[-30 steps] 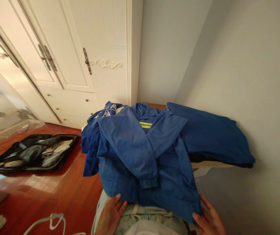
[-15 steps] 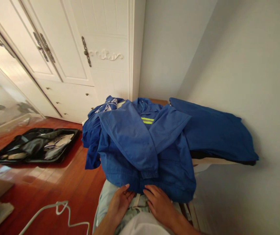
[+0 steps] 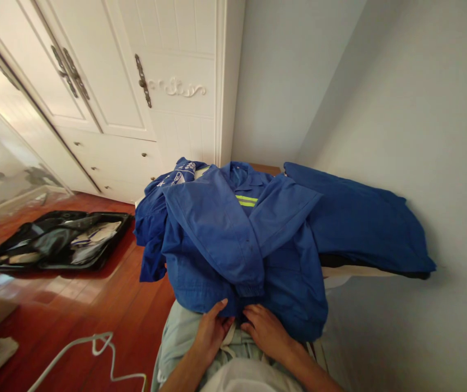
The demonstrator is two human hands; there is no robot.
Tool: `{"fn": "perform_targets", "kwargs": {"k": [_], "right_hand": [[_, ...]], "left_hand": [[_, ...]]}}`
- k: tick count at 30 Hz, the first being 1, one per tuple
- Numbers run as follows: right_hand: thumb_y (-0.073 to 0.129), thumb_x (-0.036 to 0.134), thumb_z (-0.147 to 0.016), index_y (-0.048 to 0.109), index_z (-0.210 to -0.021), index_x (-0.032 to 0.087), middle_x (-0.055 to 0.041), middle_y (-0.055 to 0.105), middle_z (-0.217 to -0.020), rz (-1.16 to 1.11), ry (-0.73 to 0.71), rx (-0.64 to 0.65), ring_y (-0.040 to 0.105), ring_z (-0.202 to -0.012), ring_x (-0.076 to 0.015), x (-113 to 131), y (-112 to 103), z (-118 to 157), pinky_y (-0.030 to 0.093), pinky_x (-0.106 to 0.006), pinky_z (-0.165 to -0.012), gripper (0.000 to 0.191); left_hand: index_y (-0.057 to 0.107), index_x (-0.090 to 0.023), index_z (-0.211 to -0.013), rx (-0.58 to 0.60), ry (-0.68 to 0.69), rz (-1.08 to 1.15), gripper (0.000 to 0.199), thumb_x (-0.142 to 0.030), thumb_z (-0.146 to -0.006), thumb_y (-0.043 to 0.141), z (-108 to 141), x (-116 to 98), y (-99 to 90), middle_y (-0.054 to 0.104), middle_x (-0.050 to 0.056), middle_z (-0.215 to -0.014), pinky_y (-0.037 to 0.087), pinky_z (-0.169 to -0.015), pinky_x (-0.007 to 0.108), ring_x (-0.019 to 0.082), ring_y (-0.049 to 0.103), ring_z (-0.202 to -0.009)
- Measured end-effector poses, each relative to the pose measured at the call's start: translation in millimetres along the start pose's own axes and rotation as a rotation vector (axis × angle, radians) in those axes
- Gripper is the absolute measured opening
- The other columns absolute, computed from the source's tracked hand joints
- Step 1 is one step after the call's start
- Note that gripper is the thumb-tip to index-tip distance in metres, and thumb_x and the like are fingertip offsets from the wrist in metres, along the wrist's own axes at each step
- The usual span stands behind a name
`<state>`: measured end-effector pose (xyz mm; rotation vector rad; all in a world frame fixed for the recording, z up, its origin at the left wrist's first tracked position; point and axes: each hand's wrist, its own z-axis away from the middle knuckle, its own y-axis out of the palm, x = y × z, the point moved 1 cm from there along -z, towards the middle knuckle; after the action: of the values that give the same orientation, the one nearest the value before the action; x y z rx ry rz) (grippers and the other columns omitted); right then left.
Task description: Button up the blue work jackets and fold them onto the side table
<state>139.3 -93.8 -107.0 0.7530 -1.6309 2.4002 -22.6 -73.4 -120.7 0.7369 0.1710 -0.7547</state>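
A blue jacket (image 3: 204,218) lies spread out with its sleeves crossed over the front and a yellow-green stripe on the chest. At its bottom hem, left of centre, is my left hand (image 3: 213,331), thumb raised apart and fingertips under the edge. My right hand (image 3: 264,328) rests at the hem just right of it, fingers bent against the cloth; whether they pinch it is hidden. Other blue clothing (image 3: 149,218) with white print lies to the left, and a folded blue garment (image 3: 364,218) extends to the right.
White wardrobe (image 3: 176,120) behind at the left, grey wall (image 3: 421,109) at the right. On the red wooden floor (image 3: 135,305) lie an open black suitcase (image 3: 59,239) and a white cable (image 3: 65,351). Pale green fabric (image 3: 176,337) is beneath my arms.
My left hand has moved slightly right and up along the hem, closer to my right hand. The front hem has shifted a little under my fingers.
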Motion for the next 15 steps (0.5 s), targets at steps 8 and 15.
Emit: {"fn": "perform_targets", "kwargs": {"k": [8, 15], "right_hand": [[0.058, 0.014, -0.087, 0.072, -0.098, 0.015, -0.0081, 0.061, -0.108, 0.212, -0.014, -0.007, 0.053, -0.109, -0.0213, -9.5, 12.2, -13.2, 0.044, -0.029, -0.095, 0.018], [0.042, 0.005, -0.092, 0.069, -0.090, 0.015, -0.0062, 0.063, -0.096, 0.174, -0.068, -0.126, 0.058, -0.094, -0.0148, -14.7, 11.5, -13.1, 0.045, -0.022, -0.083, 0.029]], "left_hand": [[0.065, -0.013, -0.102, -0.014, 0.014, 0.056, 0.020, -0.007, -0.083, 0.063, -2.2, 1.0, 4.1, 0.075, 0.009, -0.096, 0.058, -0.073, 0.030, 0.020, 0.072, -0.077], [0.063, -0.011, -0.085, -0.031, 0.058, -0.051, 0.011, -0.002, -0.079, 0.062, -7.5, 6.2, 0.5, 0.073, 0.009, -0.077, 0.057, -0.065, 0.030, 0.019, 0.069, -0.063]]}}
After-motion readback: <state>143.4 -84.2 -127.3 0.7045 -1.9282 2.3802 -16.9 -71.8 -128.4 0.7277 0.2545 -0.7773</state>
